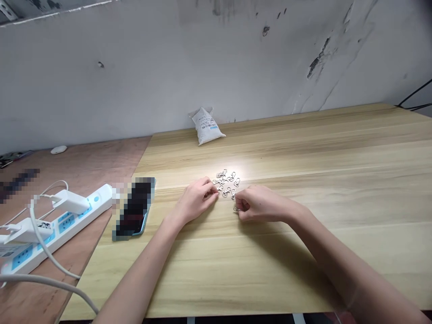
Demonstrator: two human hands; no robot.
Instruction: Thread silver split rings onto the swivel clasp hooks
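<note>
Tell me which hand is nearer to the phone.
Left. The left hand is to the right of the phone, at the near-left edge of the metal clips. The right hand is farther right, on the other side of the clips.

Clasps (226, 192) looked shiny metal; tabletop (324, 180) was wood-grained, smooth, slightly glossy. Bag (207, 128) was crinkled plastic, power strip (66, 223) smooth plastic. Wall (202, 63) looked matt, rough where chipped.
</note>
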